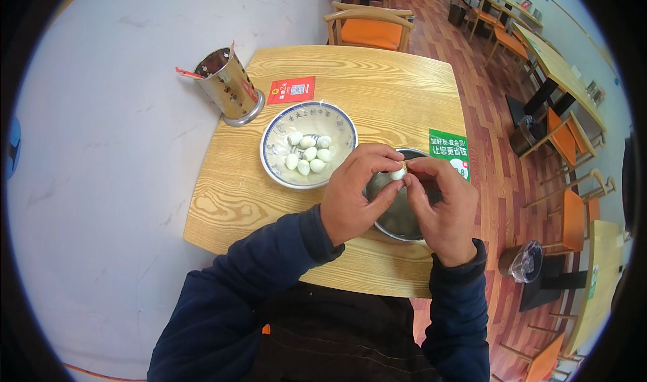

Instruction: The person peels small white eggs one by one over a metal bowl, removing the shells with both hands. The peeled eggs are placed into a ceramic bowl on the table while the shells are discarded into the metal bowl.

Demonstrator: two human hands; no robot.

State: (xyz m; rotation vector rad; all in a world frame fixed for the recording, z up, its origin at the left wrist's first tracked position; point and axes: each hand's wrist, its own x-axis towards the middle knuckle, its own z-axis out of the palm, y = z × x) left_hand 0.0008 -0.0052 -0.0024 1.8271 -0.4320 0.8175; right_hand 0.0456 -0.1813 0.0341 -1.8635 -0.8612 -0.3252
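Observation:
Both my hands meet over a round metal bowl (402,224) at the right of the table, their fingertips closed around one small quail egg (397,175). Smooth white shows on the egg's lower side, with a brownish patch of shell near the fingers on top. My left hand (358,192) pinches it from the left, my right hand (446,198) from the right. To the left stands a white bowl with a blue-patterned rim (267,156). Several peeled pale eggs (310,153) lie together inside it. My hands hide much of the metal bowl, and its contents are unclear.
Behind the patterned bowl lies a red card (291,90). A perforated metal utensil holder (231,87) stands by the wall at the left edge. Partly under the metal bowl's far side is a green sign (449,151). An orange-seated chair (371,31) faces the wooden table (236,210).

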